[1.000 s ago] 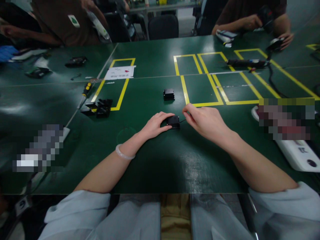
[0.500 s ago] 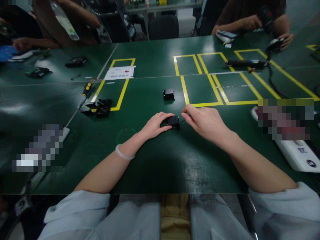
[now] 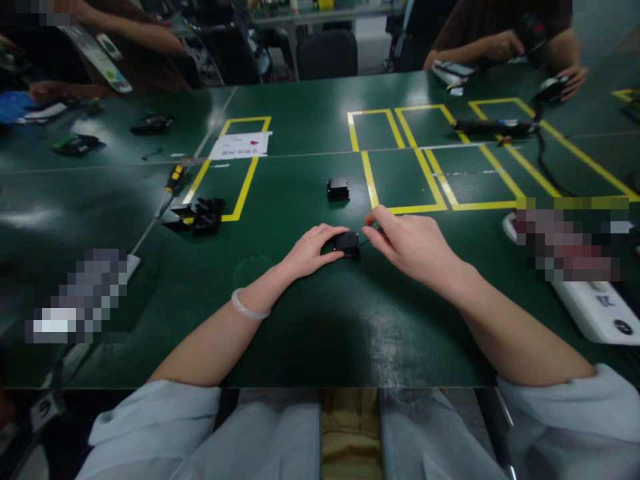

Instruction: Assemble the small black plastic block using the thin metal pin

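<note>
Between the thumb and fingers of my left hand [image 3: 309, 253] is a small black rectangular block [image 3: 347, 244], lying on the green table. My right hand [image 3: 407, 239], just right of the block, has thumb and index finger pinched on a thin dark rod [image 3: 363, 243]. The rod's tip points at the block's right side; whether it touches or enters the block I cannot tell. The rest of the rod is hidden by my fingers. A second, similar black block [image 3: 339, 189] stands a little farther away, apart from both hands.
Black plastic parts [image 3: 203, 217] and a yellow-black screwdriver [image 3: 175, 178] lie left, near a white sheet [image 3: 243, 145]. At right are a black corded tool [image 3: 493, 127] and a white device [image 3: 603, 310]. Co-workers sit across the table.
My hands and the held block stay almost in place, with only a slight shift of the right fingers. Across the table, a co-worker's clear object with a label has swung left and down.
</note>
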The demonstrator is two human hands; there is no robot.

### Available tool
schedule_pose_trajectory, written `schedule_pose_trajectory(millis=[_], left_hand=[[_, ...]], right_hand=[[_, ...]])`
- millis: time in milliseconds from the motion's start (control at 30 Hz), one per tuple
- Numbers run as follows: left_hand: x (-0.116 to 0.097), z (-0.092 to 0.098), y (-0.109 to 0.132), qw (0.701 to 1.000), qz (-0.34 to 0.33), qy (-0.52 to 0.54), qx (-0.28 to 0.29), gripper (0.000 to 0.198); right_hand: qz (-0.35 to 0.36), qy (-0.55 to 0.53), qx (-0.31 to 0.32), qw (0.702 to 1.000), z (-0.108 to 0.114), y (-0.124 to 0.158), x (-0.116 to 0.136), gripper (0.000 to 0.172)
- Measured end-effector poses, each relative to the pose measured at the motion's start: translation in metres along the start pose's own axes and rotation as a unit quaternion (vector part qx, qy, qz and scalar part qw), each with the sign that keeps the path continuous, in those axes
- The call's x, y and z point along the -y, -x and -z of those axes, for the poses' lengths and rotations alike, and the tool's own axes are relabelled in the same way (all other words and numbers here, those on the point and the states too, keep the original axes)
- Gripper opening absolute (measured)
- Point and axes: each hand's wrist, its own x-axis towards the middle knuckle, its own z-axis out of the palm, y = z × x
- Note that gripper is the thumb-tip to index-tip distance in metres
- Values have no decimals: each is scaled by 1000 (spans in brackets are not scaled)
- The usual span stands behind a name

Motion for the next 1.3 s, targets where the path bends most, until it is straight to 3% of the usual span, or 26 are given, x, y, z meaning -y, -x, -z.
schedule_pose_trajectory(millis=[133,333,567,800,1300], left_hand=[[-1,0,0,1000,3,0,3,50],[-3,2,0,1000,7,-1,7,50],[-2,1,0,1000,-2,0,3,49],[-2,2,0,1000,1,-1,5,49],[-2,1,0,1000,2,-2,3,50]], right_hand=[[-6,33,7,999,-1,-1,0,38],[6,-9,-15,1000,-1,1,-1,31],[0,22,-2,1000,-1,-1,0,40],[4,-1,-11,1000,-3,0,-1,31],[13,5,-18,1000,-4,0,-1,32]])
